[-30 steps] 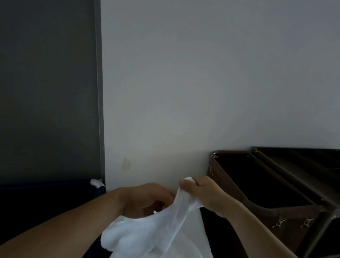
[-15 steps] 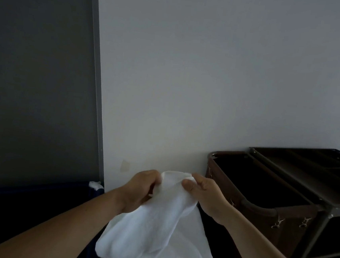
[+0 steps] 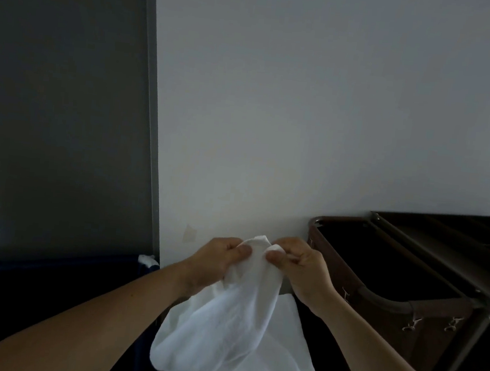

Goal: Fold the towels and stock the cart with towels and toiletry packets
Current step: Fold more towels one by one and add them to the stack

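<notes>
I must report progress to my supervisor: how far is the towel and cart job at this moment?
Done: nothing that I can see; no folded towel or packet shows on the cart, though its inside is dark. In hand: the left hand and right hand pinch the top edge of one white towel, which hangs unfolded. Left: fold it, stock the cart, add packets, none in view.
</notes>
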`<state>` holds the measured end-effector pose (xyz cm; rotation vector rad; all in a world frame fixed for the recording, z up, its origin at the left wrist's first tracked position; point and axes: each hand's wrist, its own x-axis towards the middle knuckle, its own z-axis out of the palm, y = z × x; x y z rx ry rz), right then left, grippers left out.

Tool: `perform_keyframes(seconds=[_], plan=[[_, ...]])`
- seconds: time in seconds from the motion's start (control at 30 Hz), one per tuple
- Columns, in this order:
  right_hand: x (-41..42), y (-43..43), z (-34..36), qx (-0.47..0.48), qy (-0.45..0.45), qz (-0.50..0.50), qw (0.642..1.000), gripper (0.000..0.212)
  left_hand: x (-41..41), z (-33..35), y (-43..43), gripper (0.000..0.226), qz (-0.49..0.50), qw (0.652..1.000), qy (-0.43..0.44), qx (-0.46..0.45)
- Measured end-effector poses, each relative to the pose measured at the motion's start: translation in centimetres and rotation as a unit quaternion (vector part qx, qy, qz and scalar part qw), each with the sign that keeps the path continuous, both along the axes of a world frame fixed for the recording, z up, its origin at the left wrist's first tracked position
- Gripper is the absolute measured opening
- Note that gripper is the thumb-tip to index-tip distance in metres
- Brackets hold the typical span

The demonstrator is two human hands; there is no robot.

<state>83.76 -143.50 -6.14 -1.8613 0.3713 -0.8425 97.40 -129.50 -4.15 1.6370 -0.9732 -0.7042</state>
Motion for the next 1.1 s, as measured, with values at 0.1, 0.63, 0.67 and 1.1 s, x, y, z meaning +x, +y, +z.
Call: perform_keyframes(seconds=[0.1,0.63,0.67,1.1], plan=[[0.1,0.1,0.5,-0.025,0.006,0.027,0.999,0.032,0.7,0.3,-0.1,0.028,0.034,0.999,0.018,-0.002],[1.5,-0.7,0.9,0.022,-0.037,-0.012,0.999,0.015,0.0,0.4,-0.3,0.026,-0.054,0.998,0.006,-0.029],[1.5,-0.9,0.8,0.014,-0.023,-0.009,1.000,0.016,0.0,0.2,-0.2,0.026,-0.060,0.998,0.004,-0.030],[3.6,-2.0,4.3,-0.066,-0.067,-0.073,0.993,0.020,2.6,1.0,-0.9,0.016,0.007,0.993,-0.119,0.024]])
